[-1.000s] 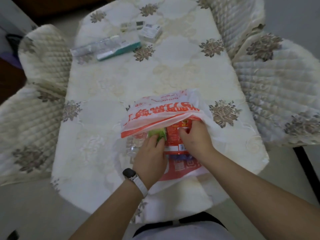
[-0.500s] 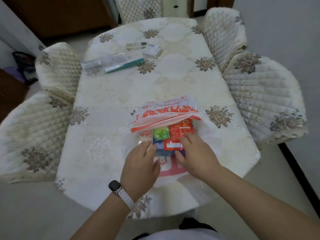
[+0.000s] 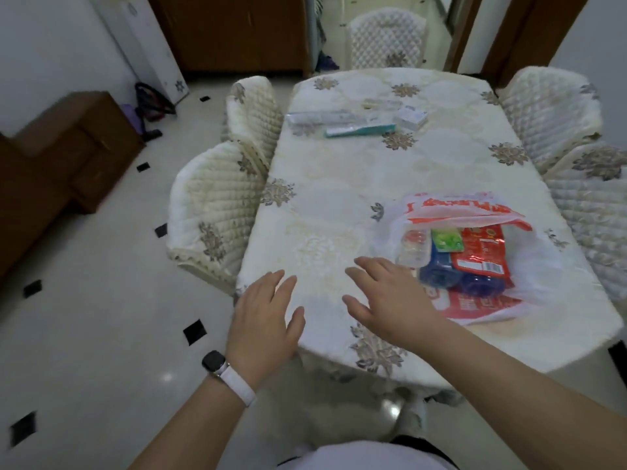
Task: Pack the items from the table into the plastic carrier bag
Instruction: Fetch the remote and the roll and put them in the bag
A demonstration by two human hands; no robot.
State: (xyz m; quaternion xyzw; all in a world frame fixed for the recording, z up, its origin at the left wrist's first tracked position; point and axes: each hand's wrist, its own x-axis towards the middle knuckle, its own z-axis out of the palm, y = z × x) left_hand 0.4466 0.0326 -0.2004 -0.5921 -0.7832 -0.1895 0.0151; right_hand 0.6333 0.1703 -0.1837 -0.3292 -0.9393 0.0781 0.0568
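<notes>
The white and red plastic carrier bag (image 3: 475, 307) lies flat on the table's near right part, mouth facing away. Inside it show a red packet (image 3: 483, 247), a green packet (image 3: 446, 240), a clear bottle (image 3: 412, 247) and blue items (image 3: 441, 274). At the far end of the table lie a clear long pack (image 3: 319, 117), a teal and white box (image 3: 359, 129), a small white box (image 3: 411, 117) and a pale small item (image 3: 380, 104). My left hand (image 3: 263, 320) hovers open over the table's near left corner. My right hand (image 3: 390, 296) is open, just left of the bag, holding nothing.
The table (image 3: 339, 198) has a cream flowered cloth. Quilted chairs stand on the left (image 3: 213, 205), on the right (image 3: 556, 110) and at the far end (image 3: 386, 39). A brown cabinet (image 3: 57, 164) stands at the left wall. The tiled floor lies to the left.
Both hands have come out of the bag and moved left, now open and empty. The head has lifted and turned left, so the bag sits further right in view.
</notes>
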